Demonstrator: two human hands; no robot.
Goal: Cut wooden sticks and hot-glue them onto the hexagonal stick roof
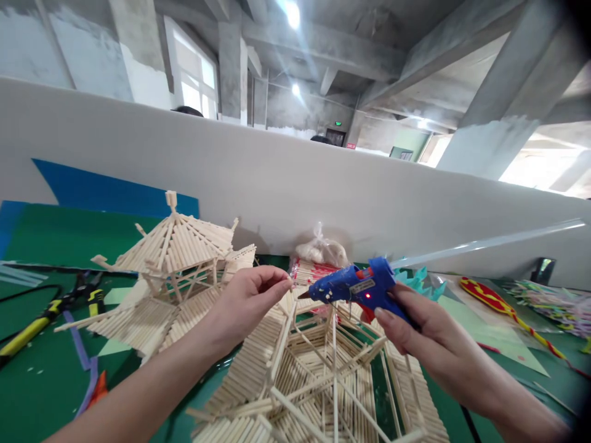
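Observation:
My right hand (429, 326) is wrapped round a blue hot glue gun (344, 284) with a red light glowing on its side. A long clear glue stick (489, 245) sticks out of its back. My left hand (252, 298) is closed in a pinch just left of the nozzle; what its fingertips hold is too small to name. Below both hands lies an open wooden stick frame (335, 357) with slatted sides. To the left stands a pavilion model (175, 246) built from the same sticks, its pointed roof finished with a small knob.
Yellow-handled pliers (28, 332) lie at far left near a purple strip (85, 363). Behind the frame sit a knotted plastic bag (321, 249) and a pack of red-tipped sticks (314, 271). A red-and-yellow ornament (487, 295) rests at right. A white partition (258, 184) bounds the table.

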